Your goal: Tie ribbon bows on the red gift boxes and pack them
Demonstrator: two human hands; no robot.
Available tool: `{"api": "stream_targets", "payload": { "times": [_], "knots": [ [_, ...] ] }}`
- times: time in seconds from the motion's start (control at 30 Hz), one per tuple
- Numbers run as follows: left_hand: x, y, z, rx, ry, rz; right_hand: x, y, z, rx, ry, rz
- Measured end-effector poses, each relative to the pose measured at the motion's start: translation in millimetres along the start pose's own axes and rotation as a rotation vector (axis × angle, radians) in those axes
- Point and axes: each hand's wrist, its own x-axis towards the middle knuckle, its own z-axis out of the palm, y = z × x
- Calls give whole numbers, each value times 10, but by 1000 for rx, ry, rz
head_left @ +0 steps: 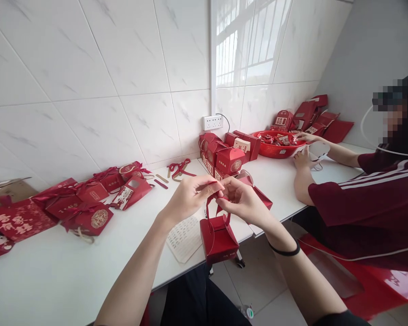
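My left hand (pixel 190 195) and my right hand (pixel 242 200) meet in front of me, fingertips pinched together. Between them they grip a dark red ribbon (pixel 209 206), mostly covered by my fingers. From it hangs a small red gift box (pixel 219 240), just off the table's front edge, its top folded shut. A handwritten sheet of paper (pixel 186 239) lies on the table, left of the box. Behind my right hand another red box (pixel 262 198) is partly hidden.
Finished-looking red gift boxes (pixel 88 217) cluster on the left. Loose ribbon (pixel 182 167) and strips lie near the wall. More boxes (pixel 229 160) stand below a socket strip (pixel 212 122). At right, a co-worker (pixel 360 194) holds a white item beside a red basin (pixel 275 149) of packets.
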Motion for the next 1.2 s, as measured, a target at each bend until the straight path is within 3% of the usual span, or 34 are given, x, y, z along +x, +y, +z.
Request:
{"api": "stream_targets", "payload": {
  "times": [0.13,0.23,0.37,0.47,0.57,0.63,0.73,0.83,0.93,1.03,1.2],
  "knots": [
    [-95,-43,50,133,44,122,-44,41,95,-415,228,-126],
    [-176,-117,164,145,165,225,-83,51,191,-531,317,-128],
    [-233,-216,317,121,349,309,-140,21,292,-422,339,-90],
    [-237,-242,370,113,409,356,-177,-42,295,-290,361,-131],
    [-250,-217,409,58,434,365,-187,-111,272,-66,385,-75],
    [-285,-195,457,-10,487,296,-175,-128,272,8,474,-4],
    [-379,-209,552,-173,699,99,-164,-84,289,-29,621,45],
    [-509,-302,606,-403,911,-100,-214,12,257,-95,715,61],
    [-664,-435,576,-592,1046,-256,-336,112,134,-177,791,101],
    [-837,-562,500,-650,1127,-395,-509,223,-38,-260,846,143],
    [-1104,-727,424,-583,1135,-519,-839,450,-272,-371,932,253]
  ]
}}
